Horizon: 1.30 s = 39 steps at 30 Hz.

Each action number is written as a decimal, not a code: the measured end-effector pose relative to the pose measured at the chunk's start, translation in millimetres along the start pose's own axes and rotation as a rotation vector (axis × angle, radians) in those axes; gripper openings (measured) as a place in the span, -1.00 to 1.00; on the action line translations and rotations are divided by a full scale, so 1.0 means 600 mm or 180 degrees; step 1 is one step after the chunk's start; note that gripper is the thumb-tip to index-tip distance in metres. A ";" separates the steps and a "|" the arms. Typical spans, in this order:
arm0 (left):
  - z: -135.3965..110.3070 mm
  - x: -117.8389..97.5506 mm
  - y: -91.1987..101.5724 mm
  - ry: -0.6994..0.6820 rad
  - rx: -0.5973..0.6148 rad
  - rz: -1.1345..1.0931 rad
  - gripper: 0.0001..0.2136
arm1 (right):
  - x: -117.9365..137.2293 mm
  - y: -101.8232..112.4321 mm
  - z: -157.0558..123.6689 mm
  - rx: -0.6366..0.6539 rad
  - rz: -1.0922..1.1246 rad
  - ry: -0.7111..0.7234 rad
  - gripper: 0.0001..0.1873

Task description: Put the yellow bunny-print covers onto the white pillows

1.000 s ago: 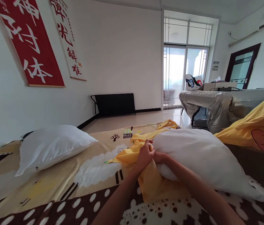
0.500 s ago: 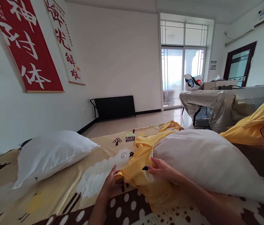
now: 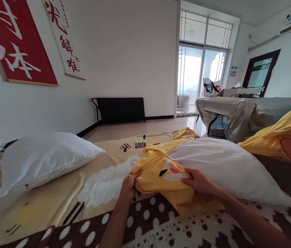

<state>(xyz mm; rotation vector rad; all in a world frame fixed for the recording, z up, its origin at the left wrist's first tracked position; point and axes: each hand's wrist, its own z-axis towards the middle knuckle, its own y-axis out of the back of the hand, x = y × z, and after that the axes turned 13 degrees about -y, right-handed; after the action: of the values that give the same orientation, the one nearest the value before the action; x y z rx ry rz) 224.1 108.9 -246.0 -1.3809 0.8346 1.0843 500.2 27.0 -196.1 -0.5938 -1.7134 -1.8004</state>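
A yellow pillowcase (image 3: 161,172) with a cartoon print is bunched over the near end of a white pillow (image 3: 225,168) lying on the bed. My left hand (image 3: 129,184) pinches the pillowcase's left edge, fingers closed on the cloth. My right hand (image 3: 199,181) grips the pillowcase's open edge where it meets the pillow. The rest of the pillow sticks out bare to the right.
A second white pillow (image 3: 42,158) lies at the left on the patterned blanket (image 3: 104,220). Another yellow cushion (image 3: 284,137) is at the right edge. Beyond the bed are a covered table (image 3: 238,113), a black rack (image 3: 119,109) against the wall and glass doors (image 3: 199,81).
My hands have moved apart and the pillowcase has been drawn up over the pillow's end, so its printed face now shows. The view has tilted slightly.
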 end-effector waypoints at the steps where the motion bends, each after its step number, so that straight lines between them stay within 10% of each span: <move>1: 0.005 -0.009 0.008 -0.0006 -0.0052 -0.0155 -0.83 | -0.006 0.008 0.001 0.0242 0.0114 -0.0011 -0.75; 7: 0.024 0.000 0.053 0.0310 -0.0292 -0.0320 -0.88 | -0.029 0.007 -0.033 0.1528 -0.0099 0.0111 -0.71; 13: 0.011 0.010 0.059 0.0204 0.0013 -0.0244 -0.79 | -0.005 0.024 0.005 -0.0545 -0.0095 -0.0391 -0.72; 18: 0.006 -0.023 0.061 0.0277 0.0225 -0.0522 -0.79 | 0.083 -0.005 0.003 -0.1252 -0.1168 -0.0191 -0.84; 24: -0.003 -0.017 0.083 0.0352 0.0241 -0.1211 -0.71 | 0.169 -0.090 0.040 -0.0389 -0.1215 0.0043 -0.72; 30: -0.013 0.028 0.095 0.0134 0.0480 -0.0970 -0.69 | 0.126 -0.167 0.083 -0.0247 -0.0402 0.0252 -0.75; 39: 0.023 0.058 0.099 -0.0320 0.0633 -0.0594 -0.64 | 0.102 -0.189 0.107 -0.0358 0.0372 0.0426 -0.88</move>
<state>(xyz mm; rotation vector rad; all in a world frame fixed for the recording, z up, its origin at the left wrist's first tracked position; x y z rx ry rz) 178.0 119.4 -297.9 -1.2020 0.7054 0.8942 374.3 85.2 -233.8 -0.5934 -1.4670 -1.8195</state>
